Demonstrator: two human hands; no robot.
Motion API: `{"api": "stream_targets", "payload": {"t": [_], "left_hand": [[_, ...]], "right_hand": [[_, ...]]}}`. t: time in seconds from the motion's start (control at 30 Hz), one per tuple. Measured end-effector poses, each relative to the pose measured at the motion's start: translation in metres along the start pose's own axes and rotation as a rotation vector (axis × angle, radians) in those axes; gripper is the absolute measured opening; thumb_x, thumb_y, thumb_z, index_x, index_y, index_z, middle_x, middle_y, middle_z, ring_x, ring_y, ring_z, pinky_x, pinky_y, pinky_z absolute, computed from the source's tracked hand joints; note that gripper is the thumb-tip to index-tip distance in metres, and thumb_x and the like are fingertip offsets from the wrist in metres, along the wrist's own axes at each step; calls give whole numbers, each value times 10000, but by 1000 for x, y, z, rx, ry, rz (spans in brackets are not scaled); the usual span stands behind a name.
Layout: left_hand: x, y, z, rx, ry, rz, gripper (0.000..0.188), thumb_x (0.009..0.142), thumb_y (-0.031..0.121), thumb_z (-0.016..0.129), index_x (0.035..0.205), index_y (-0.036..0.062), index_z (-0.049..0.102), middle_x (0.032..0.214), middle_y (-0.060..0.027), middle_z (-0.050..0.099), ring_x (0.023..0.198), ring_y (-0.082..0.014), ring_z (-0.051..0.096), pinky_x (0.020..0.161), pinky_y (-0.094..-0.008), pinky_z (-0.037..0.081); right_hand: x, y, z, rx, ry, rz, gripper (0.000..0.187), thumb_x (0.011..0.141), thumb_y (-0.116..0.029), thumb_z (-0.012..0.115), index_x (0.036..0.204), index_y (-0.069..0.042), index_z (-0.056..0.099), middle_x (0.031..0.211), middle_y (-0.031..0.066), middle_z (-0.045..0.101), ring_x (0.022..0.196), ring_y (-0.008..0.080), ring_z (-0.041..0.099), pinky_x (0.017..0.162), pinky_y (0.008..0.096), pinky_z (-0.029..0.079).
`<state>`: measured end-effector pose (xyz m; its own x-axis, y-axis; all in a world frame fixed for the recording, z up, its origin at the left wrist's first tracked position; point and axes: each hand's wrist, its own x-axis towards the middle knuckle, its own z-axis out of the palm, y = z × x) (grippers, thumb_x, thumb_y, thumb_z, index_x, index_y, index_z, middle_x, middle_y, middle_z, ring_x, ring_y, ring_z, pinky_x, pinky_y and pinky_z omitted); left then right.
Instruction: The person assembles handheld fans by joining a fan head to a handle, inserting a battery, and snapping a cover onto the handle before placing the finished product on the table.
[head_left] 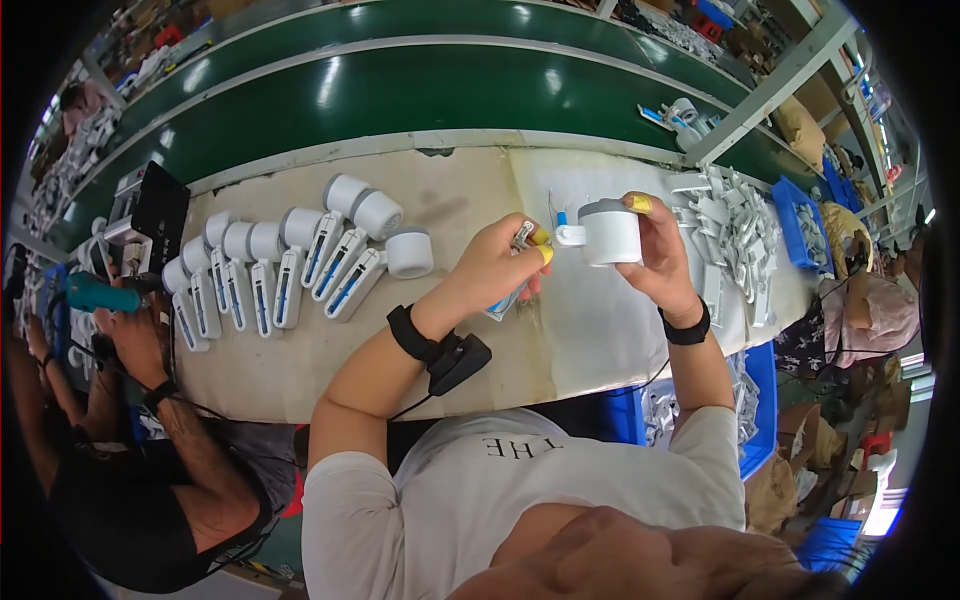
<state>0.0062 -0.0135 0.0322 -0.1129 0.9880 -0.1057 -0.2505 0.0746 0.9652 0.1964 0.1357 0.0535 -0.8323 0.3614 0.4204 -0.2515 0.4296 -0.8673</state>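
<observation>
My right hand (pixel 662 262) grips a white cylindrical housing (pixel 612 240) with a grey rim, holding it over the pale sheet on the table. A short white neck juts from the housing's left side, and a small blue piece with thin wires (pixel 561 218) shows just above that neck. My left hand (pixel 500 268) is closed around a white handle part (pixel 507 303) with some blue on it, mostly hidden by the fingers. The two hands are close together but apart. Yellow tape wraps fingertips on both hands.
Several white assembled units with handles (pixel 345 270) lie in a row on the left of the table (pixel 450 370). Loose white handle shells (pixel 735 235) are piled at right. Blue bins (pixel 765 400) hold more parts. At far left, a co-worker's hand is near a teal power tool (pixel 100 293).
</observation>
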Motion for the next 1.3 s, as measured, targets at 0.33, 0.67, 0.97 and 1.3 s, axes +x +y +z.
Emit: {"api": "stream_targets", "payload": {"t": [0.33,0.67,0.97,1.3], "left_hand": [[4,-10,2,277,56,95,249,751,137,581,903,-40,496,717,-97,589,571,-129,562,510,-278,448],[3,-14,2,617,58,205,297,705,145,605,938,-13,509,721,-79,574,648,-140,537,588,-279,436],[-1,-2,7,442,-60,76,242,830,172,576,963,-16,500,742,-114,604,600,-164,579,550,-286,451],[-1,-12,0,-215,51,253,298,900,199,477,1084,-32,517,977,-165,627,892,-251,624,794,-346,483]], "right_hand": [[17,-25,-7,-100,-141,108,605,735,-87,677,1279,-63,415,1275,108,417,1174,242,447,987,371,356],[64,-48,-4,-446,-461,157,434,796,-180,665,1204,-78,556,1160,99,529,920,190,515,746,286,421],[55,-33,-7,-446,-409,77,421,844,-252,618,1209,-59,532,1159,133,532,1009,248,540,840,313,435],[-53,6,-44,-713,345,321,280,814,-223,642,1013,-28,614,1042,106,594,913,243,591,775,346,473]]}}
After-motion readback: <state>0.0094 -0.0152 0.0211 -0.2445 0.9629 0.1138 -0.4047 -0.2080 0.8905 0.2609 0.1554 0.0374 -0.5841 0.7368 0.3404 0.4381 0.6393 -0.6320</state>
